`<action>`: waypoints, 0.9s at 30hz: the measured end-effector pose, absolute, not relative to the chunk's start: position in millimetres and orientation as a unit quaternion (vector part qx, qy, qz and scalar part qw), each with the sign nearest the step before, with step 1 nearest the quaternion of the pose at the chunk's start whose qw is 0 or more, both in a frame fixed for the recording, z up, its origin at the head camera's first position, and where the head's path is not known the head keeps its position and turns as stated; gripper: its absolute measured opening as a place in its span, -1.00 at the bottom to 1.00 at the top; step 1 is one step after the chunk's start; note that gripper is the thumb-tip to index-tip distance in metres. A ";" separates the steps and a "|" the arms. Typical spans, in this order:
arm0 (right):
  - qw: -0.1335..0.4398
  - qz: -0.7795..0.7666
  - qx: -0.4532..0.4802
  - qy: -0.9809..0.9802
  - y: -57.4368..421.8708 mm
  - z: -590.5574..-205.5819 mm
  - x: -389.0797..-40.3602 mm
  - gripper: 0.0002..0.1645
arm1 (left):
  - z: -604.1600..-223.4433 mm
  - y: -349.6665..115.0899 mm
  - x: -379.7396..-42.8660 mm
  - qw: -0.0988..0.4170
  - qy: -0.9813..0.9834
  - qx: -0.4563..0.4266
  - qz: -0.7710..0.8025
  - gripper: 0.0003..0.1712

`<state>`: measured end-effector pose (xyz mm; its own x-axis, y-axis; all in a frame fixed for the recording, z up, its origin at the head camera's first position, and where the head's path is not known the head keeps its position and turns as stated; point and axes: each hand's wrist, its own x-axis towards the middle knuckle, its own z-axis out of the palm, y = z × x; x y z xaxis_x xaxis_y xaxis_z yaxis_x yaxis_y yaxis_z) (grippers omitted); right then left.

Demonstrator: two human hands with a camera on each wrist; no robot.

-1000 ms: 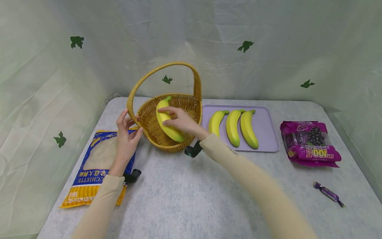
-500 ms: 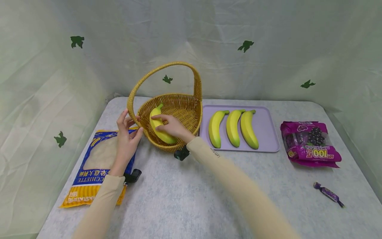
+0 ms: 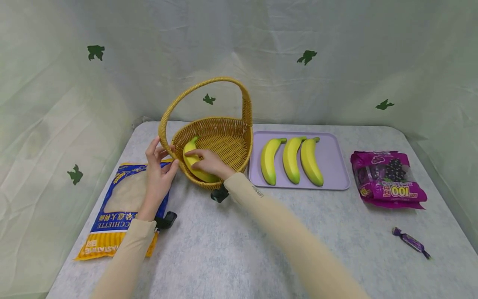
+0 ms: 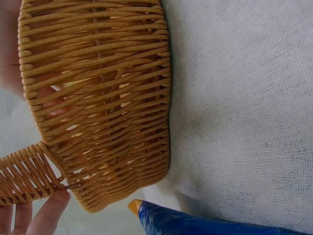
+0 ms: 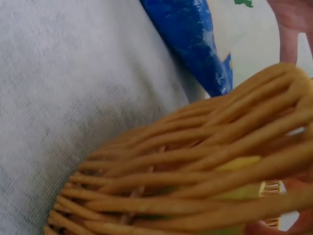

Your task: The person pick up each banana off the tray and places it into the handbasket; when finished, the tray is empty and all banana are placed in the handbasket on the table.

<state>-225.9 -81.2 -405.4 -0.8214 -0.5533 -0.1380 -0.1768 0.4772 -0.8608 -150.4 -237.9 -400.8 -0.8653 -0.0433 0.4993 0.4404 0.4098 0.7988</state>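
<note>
A wicker basket (image 3: 229, 143) with a tall arched handle stands at the back left of the table. My left hand (image 3: 158, 174) holds the foot of that handle on the left side; in the left wrist view its fingertips (image 4: 54, 208) press against the weave there. Inside the basket, along its left wall, lies a yellow banana (image 3: 189, 161) with a green stem. My right hand (image 3: 212, 162) reaches over the front rim and grips this banana from above, thumb and fingers on either side. Through the weave, the right wrist view shows some of the banana's yellow.
Right of the basket, a lilac tray (image 3: 334, 166) bears three bananas (image 3: 291, 160). A blue and yellow pasta bag (image 3: 125, 195) lies under my left forearm. Over at the right are a purple candy bag (image 3: 388, 178) and one wrapped candy (image 3: 412, 243). A pale curtain rises behind the table.
My right hand has moved left and down with the banana, from the middle of the basket to its left wall. The left hand stays on the handle.
</note>
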 end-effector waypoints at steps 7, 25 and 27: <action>0.222 -0.428 -0.218 0.848 -82.7 -408.6 -225.5 -0.46 | -401.4 -239.3 -149.9 0.233 -0.812 -0.126 -0.521 -0.17; 0.240 -0.546 -0.195 0.778 -54.8 -401.6 -236.1 -0.52 | -402.4 -238.2 -151.2 0.235 -0.812 -0.126 -0.520 -0.17; 0.243 -0.574 -0.195 0.757 -48.3 -399.4 -238.9 -0.53 | -403.0 -238.2 -151.4 0.234 -0.811 -0.124 -0.522 -0.16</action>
<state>-238.9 -48.3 -399.4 -0.8054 -0.5747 -0.1447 -0.0161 0.2653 -0.9640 -151.4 -238.2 -403.0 -0.8599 -0.0425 0.5087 0.4455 0.4243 0.7884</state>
